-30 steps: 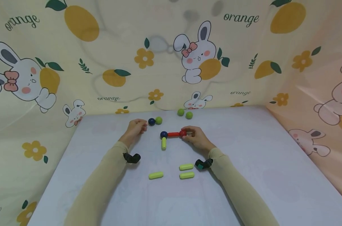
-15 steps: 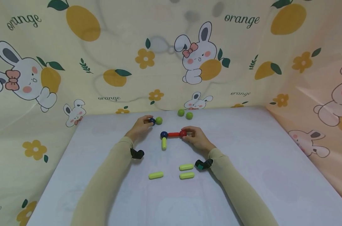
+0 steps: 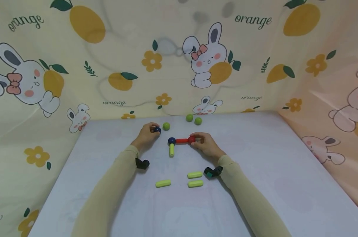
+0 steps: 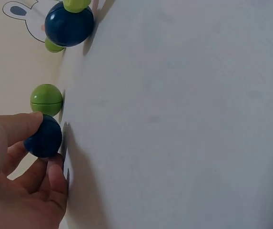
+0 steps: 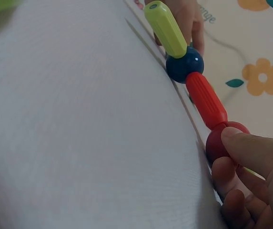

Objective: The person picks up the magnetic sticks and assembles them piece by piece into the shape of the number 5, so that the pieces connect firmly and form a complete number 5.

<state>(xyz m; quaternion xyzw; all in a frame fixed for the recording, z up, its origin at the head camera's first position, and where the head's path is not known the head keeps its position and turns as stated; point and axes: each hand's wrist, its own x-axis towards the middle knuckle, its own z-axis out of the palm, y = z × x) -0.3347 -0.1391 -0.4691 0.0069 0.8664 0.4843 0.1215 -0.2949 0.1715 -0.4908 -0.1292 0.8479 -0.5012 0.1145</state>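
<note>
My left hand (image 3: 146,135) pinches a dark blue ball (image 4: 45,137) between thumb and fingers, close over the table. A green ball (image 3: 166,126) sits just beyond it. My right hand (image 3: 208,144) grips a red ball (image 5: 220,140) at the end of a joined piece. From that ball a red rod (image 5: 206,100) runs left to a second dark blue ball (image 3: 171,141). A yellow-green rod (image 3: 171,150) sticks out of this ball toward the person, roughly square to the red one.
Nearer the person lie three loose yellow-green rods: one rod (image 3: 163,183) on the left, a pair (image 3: 195,183) on the right. Two green balls (image 3: 198,121) stand at the table's back edge, before a printed cloth backdrop (image 3: 173,82). The white tabletop (image 3: 179,214) stretches toward the person.
My left hand has reached right, taken hold of the dark blue ball and drawn it slightly away from the green one. The right hand and its joined piece have stayed put.
</note>
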